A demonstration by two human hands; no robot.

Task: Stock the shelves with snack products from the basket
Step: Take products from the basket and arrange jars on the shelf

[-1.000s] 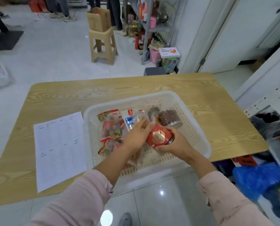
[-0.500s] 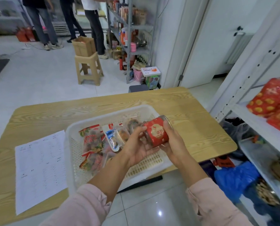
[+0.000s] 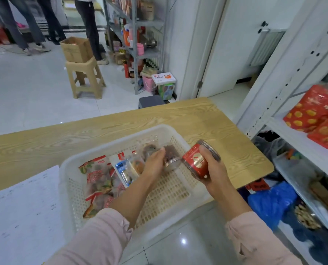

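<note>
Our right hand (image 3: 214, 170) curls its fingers round a red jar (image 3: 194, 161) just beside the basket (image 3: 109, 145), short of the shelf (image 3: 296, 136). Our left hand (image 3: 155, 162), fingers together, rests on a clear jar (image 3: 171, 158) inside, grip unclear. Snack packets (image 3: 98, 176) await: much stocking, we judge, lies ahead.

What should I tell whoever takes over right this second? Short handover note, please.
Right hand grips the red jar, held above the basket's right edge. Left hand is in the basket, touching the dark-filled jar; whether it grips is unclear. Snack packets lie in the basket's left half. Red packs already sit on the white shelf. Left to do: shelve the red jar, then the other jar and the packets.
</note>
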